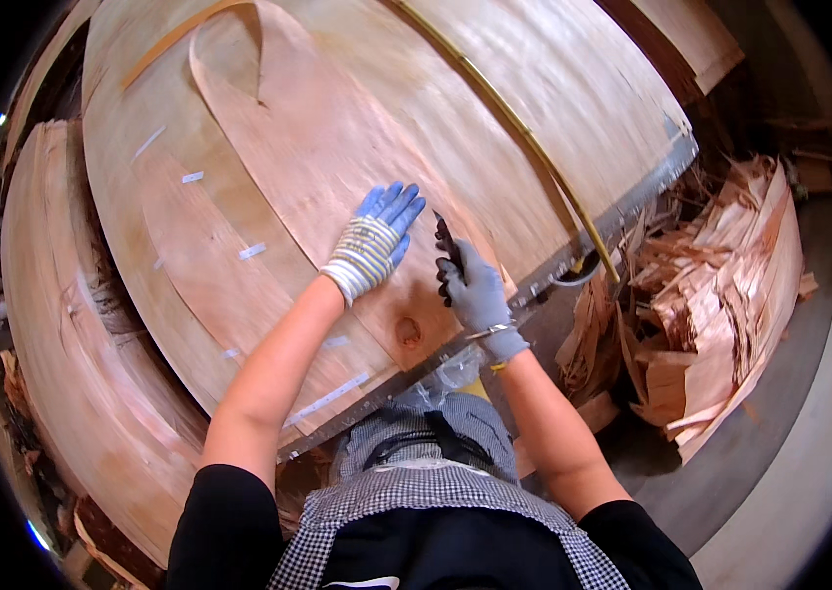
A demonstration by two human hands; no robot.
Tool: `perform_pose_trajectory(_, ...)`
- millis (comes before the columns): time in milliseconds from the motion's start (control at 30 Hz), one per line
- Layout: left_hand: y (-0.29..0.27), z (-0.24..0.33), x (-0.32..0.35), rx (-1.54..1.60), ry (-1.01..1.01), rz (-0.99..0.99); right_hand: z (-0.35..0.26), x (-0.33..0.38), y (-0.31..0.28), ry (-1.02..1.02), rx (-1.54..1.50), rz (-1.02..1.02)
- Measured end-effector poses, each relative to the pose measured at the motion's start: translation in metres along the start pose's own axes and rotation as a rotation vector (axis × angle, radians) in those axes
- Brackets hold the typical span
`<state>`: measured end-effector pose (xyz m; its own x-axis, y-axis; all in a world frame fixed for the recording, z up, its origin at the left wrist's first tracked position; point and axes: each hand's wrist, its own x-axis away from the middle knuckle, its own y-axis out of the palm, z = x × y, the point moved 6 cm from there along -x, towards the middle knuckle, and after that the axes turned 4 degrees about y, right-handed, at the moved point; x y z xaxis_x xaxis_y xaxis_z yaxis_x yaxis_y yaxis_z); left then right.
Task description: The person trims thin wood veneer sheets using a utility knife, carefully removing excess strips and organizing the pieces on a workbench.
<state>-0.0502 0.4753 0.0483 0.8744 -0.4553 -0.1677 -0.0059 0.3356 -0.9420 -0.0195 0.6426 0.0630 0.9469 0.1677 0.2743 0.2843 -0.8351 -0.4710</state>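
Observation:
My left hand point(374, 239), in a striped glove with blue fingers, lies flat on a pinkish wood veneer strip point(308, 128), fingers stretched out. Just right of it, my right hand point(475, 292) in a grey glove with dark fingertips is closed round a slim black knife point(446, 239). The knife's pointed tip angles up and away over the veneer, near its right edge; whether it touches is not clear. The strip lies on a broad pale veneer sheet point(376, 59), and its far end curls up in a loop. A brown knot point(408, 332) shows near the front edge.
Several white tape pieces point(252, 252) cross the seams on the left. A long yellowish stick point(524, 133) lies on the sheet at right. Torn veneer scraps point(720, 295) heap beside the table's right end. Another veneer stack point(72, 315) stands at left.

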Motion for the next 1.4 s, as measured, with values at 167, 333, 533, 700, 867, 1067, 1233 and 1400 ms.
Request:
perform_pose_trajectory(167,-0.018,-0.17,-0.033,0.014,-0.244,0.29,0.015,-0.009,0.032,0.169,0.18,-0.089)
perform_pose_trajectory(333,-0.034,-0.201,-0.037,-0.169,-0.218,0.379,-0.061,-0.085,0.069,-0.039,0.552,-0.143)
perform_pose_trajectory(533,-0.038,-0.192,-0.048,-0.035,-0.347,0.24,-0.135,-0.206,0.139,0.021,0.707,-0.052)
perform_pose_trajectory(700,-0.033,-0.202,-0.039,-0.141,-0.286,0.207,-0.09,-0.128,0.138,0.059,0.776,-0.147)
perform_pose_trajectory(867,-0.045,-0.185,-0.041,-0.166,-0.308,0.168,-0.021,0.014,0.074,0.026,0.901,-0.245)
perform_pose_trajectory(1067,-0.042,-0.187,-0.039,-0.18,-0.301,0.157,0.114,0.194,-0.04,0.47,1.186,-0.754)
perform_pose_trajectory(1233,-0.048,-0.184,-0.035,-0.104,-0.389,0.051,-0.033,-0.001,-0.007,-0.305,0.816,-0.104)
perform_pose_trajectory(1400,-0.047,-0.179,-0.044,-0.028,-0.379,0.0,-0.124,-0.174,0.09,-0.471,0.881,-0.196)
